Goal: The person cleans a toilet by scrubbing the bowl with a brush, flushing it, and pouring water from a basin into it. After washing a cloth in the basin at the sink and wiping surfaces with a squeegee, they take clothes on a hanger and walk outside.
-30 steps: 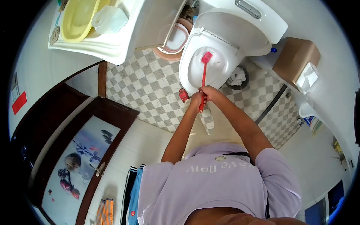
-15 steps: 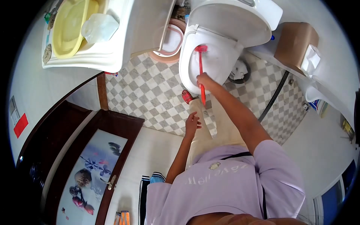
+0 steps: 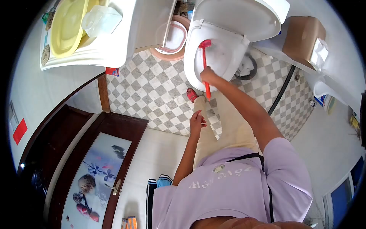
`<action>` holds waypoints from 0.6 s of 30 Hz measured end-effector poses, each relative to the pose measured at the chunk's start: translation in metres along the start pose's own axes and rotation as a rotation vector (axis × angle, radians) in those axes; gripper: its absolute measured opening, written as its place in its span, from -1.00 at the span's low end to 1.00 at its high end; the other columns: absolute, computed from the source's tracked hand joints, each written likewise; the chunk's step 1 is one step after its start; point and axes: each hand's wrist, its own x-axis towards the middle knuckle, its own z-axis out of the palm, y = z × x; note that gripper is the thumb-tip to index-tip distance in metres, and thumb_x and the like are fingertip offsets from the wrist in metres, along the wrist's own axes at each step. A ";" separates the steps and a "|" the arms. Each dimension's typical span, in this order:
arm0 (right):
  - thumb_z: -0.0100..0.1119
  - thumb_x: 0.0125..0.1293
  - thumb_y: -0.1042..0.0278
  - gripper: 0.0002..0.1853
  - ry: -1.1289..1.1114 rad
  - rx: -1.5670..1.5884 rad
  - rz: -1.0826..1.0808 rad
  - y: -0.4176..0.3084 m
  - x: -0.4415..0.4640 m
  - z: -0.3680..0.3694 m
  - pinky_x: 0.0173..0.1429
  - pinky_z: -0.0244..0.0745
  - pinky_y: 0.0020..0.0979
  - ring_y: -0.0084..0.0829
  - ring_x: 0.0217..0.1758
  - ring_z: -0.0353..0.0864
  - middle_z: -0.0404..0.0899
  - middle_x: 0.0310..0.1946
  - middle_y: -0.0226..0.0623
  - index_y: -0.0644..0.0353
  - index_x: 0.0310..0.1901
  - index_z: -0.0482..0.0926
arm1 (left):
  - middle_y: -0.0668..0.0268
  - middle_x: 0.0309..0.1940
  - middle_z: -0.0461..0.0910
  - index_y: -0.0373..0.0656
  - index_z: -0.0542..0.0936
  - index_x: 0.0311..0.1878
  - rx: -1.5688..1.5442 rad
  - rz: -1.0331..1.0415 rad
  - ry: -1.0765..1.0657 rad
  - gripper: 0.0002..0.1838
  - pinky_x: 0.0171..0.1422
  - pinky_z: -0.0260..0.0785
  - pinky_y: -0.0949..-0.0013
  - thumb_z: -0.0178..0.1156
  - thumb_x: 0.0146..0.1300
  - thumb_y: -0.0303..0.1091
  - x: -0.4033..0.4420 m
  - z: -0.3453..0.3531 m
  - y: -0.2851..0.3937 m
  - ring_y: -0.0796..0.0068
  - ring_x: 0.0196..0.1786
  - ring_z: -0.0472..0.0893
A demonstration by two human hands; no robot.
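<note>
Two bare arms are showing ahead of the lavender shirt [image 3: 228, 187], and only one is carrying anything! Nearest, the left hand [image 3: 197, 120] is hanging above the trouser leg, fingers loosely bent and grasping nothing; it is probably resting because one hand is managing the load. Just ahead, a red shoe [image 3: 191, 95] is showing on the tiles.

Farther out, the right hand [image 3: 207, 74] is clenching the red brush [image 3: 204, 57] around its handle, and the butt end is jutting back toward the body. That hold partway along is likely giving firmer control than one at the very end. The brush is extending over the toilet bowl [image 3: 190, 68], its head inside the rim on the left; whether it is touching the surface, I cannot tell. To the right, a bin [image 3: 254, 72] is standing just beside the toilet, seemingly for easy reach.

To the left, a pink basin [image 3: 162, 55] is sitting between washstand [image 3: 103, 55] and toilet, presumably saving floor space. Farthest, the raised lid [image 3: 236, 17] is standing behind the bowl, leaving room for the handle.
</note>
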 end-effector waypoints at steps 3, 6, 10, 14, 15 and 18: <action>0.13 0.03 0.43 -0.88 0.009 0.012 0.070 -0.017 -0.033 -0.027 -0.44 0.48 -0.39 -0.29 -0.54 0.56 0.55 -0.56 -0.19 0.32 -0.44 0.53 | 0.43 -0.48 0.41 -0.13 0.41 0.09 -0.022 -0.003 -0.033 -0.67 -0.47 0.44 0.53 -0.07 0.32 -0.25 0.003 0.002 -0.003 0.66 -0.49 0.47; 0.22 -0.02 0.36 -0.82 -0.236 -0.855 -0.647 -0.018 -0.013 -0.061 -0.33 0.49 -0.39 -0.25 -0.40 0.57 0.58 -0.43 -0.08 0.34 -0.50 0.60 | 0.44 -0.51 0.40 -0.15 0.41 0.09 0.002 -0.025 -0.028 -0.67 -0.46 0.44 0.53 -0.07 0.32 -0.24 0.003 0.005 -0.004 0.66 -0.49 0.47; 0.04 0.06 0.50 -0.71 -0.155 -0.432 -0.403 -0.017 -0.035 -0.027 -0.53 0.49 -0.33 -0.18 -0.56 0.57 0.51 -0.50 0.05 0.50 -0.21 0.30 | 0.44 -0.54 0.39 -0.13 0.41 0.10 -0.008 0.039 -0.064 -0.67 -0.46 0.44 0.53 -0.06 0.32 -0.24 -0.002 0.014 -0.002 0.66 -0.50 0.46; -0.01 0.07 0.55 -0.65 -0.187 -0.310 -0.286 -0.022 -0.017 -0.029 -0.52 0.52 -0.28 -0.14 -0.52 0.60 0.49 -0.46 0.11 0.58 -0.15 0.17 | 0.44 -0.56 0.39 -0.13 0.41 0.09 -0.003 -0.023 -0.048 -0.67 -0.47 0.43 0.53 -0.06 0.32 -0.24 -0.001 0.014 -0.005 0.66 -0.49 0.46; 0.00 0.07 0.54 -0.64 -0.203 -0.377 -0.295 -0.028 -0.013 -0.034 -0.50 0.53 -0.27 -0.14 -0.49 0.60 0.50 -0.46 0.10 0.60 -0.16 0.18 | 0.44 -0.56 0.39 -0.14 0.41 0.09 -0.008 -0.039 -0.042 -0.67 -0.47 0.43 0.53 -0.06 0.32 -0.23 -0.002 0.013 -0.006 0.65 -0.49 0.46; -0.01 0.09 0.51 -0.62 -0.144 -0.424 -0.357 -0.029 -0.038 -0.026 -0.46 0.54 -0.26 -0.13 -0.44 0.61 0.50 -0.42 0.13 0.61 -0.13 0.17 | 0.41 -0.57 0.40 -0.15 0.42 0.08 -0.013 0.061 -0.053 -0.69 -0.50 0.42 0.54 -0.10 0.31 -0.32 -0.004 0.010 -0.006 0.66 -0.54 0.45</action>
